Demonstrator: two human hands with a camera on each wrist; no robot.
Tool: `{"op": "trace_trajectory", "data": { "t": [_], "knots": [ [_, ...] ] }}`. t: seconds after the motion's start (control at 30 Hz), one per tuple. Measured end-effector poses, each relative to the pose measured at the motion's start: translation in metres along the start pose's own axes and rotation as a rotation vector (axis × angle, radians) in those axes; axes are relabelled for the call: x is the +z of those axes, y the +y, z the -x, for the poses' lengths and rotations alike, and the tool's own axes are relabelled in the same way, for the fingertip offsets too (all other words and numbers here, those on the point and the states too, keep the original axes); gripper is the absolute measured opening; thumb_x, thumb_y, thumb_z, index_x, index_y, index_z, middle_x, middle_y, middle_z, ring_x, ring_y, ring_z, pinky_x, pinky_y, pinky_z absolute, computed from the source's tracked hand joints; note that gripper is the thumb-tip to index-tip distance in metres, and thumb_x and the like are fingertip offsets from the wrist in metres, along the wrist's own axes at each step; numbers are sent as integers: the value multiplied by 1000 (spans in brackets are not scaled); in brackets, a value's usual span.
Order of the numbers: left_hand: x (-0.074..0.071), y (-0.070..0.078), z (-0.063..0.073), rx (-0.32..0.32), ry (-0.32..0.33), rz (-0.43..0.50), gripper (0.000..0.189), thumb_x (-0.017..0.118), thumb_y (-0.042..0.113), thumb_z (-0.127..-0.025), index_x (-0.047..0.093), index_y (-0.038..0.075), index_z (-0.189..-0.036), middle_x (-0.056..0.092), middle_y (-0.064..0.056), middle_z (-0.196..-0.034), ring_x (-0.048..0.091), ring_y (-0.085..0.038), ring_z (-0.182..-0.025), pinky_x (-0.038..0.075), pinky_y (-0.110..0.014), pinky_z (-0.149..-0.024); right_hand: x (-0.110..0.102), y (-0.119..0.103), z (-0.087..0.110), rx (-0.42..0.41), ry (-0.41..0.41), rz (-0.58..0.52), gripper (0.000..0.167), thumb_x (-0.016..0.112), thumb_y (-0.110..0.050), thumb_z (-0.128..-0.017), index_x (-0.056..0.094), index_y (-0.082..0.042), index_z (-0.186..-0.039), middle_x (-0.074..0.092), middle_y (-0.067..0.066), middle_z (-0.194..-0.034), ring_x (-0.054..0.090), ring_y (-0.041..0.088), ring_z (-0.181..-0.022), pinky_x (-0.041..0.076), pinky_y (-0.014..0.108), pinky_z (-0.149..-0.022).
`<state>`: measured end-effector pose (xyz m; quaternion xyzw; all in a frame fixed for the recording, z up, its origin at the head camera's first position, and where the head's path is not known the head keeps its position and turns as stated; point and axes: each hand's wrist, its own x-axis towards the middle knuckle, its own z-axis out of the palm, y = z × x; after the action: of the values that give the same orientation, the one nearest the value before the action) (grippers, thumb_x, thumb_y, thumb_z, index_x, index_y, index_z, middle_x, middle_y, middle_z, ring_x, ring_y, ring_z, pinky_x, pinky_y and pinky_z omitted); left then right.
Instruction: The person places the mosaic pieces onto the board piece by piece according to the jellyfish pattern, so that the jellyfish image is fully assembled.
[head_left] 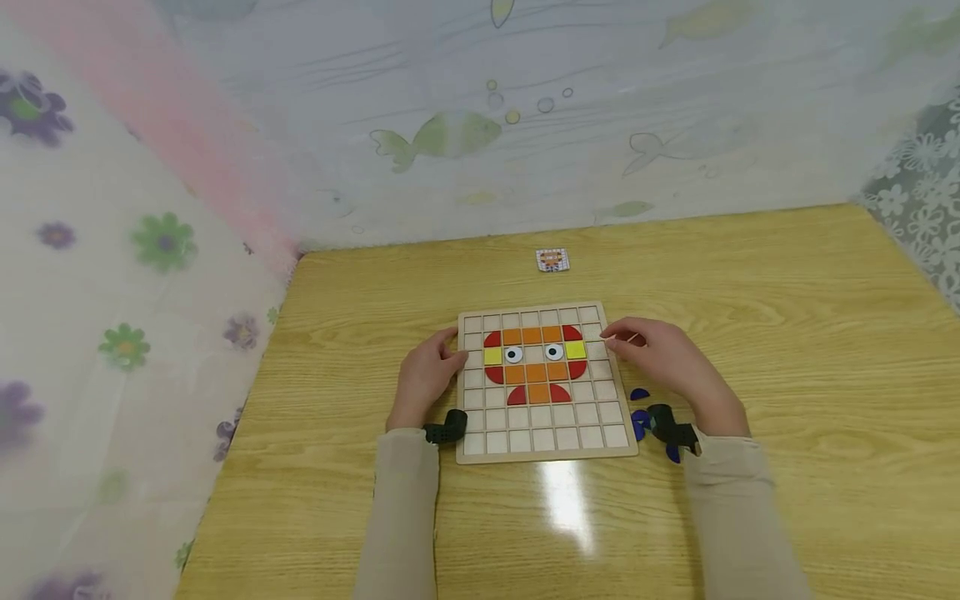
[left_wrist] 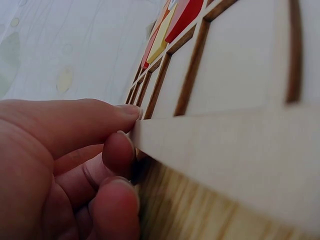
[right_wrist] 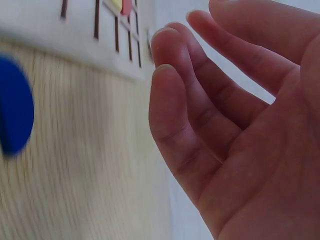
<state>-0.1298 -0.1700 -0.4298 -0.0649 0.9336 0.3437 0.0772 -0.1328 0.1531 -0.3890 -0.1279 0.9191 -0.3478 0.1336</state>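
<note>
A wooden grid board lies on the table with a fish-like pattern set in its cells. The pattern has orange squares, yellow squares, red quarter-round pieces and round white eye pieces. My left hand grips the board's left edge; in the left wrist view the thumb rests on the rim, with fingertips right under it. Beside the upper right edge, my right hand hovers with loosely bent fingers and nothing in it. Blue rounded pieces lie below that hand.
A small picture card with a similar pattern lies behind the board. More blue pieces are partly hidden by the black right wrist mount. Patterned sheets rise along the table's back and left edges.
</note>
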Motion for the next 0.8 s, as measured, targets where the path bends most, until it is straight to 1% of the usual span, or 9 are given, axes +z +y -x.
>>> {"op": "trace_trajectory", "data": {
  "t": [0.17, 0.4, 0.57, 0.67, 0.8],
  "knots": [
    [0, -1, 0, -6, 5, 3, 45, 59, 32, -85, 49, 20, -128, 53, 2, -73, 47, -15, -58, 36, -29, -55, -4, 6, 9, -9, -28, 45, 30, 50, -31, -91, 60, -11, -111, 59, 7, -102, 52, 22, -88, 40, 40, -79],
    [3, -1, -2, -1, -2, -7, 45, 59, 32, -85, 50, 20, -127, 53, 2, -73, 47, -15, -59, 36, -28, -56, -15, 14, 31, -11, -60, 142, 26, 53, -27, -89, 62, -10, -106, 59, 3, -93, 52, 20, -82, 41, 40, -74],
    [2, -1, -2, -1, 3, -3, 45, 59, 32, -85, 50, 19, -127, 53, 2, -73, 47, -15, -58, 36, -29, -56, -22, 22, 47, -43, -50, 209, 23, 53, -23, -90, 65, -8, -103, 59, 1, -89, 52, 18, -78, 41, 39, -70],
    [1, -1, -1, 3, 7, -4, 46, 59, 32, -84, 50, 19, -127, 53, 2, -73, 47, -15, -58, 36, -28, -56, -25, 29, 56, -53, -48, 235, 23, 54, -21, -89, 64, -7, -103, 58, 0, -87, 52, 16, -75, 42, 38, -67],
    [0, 0, -1, 5, 9, -9, 45, 59, 32, -85, 50, 19, -127, 53, 2, -73, 47, -15, -58, 36, -28, -56, -26, 39, 72, -30, -55, 244, 26, 55, -24, -89, 62, -5, -104, 55, 0, -85, 50, 14, -72, 41, 34, -63]
  ]
}}
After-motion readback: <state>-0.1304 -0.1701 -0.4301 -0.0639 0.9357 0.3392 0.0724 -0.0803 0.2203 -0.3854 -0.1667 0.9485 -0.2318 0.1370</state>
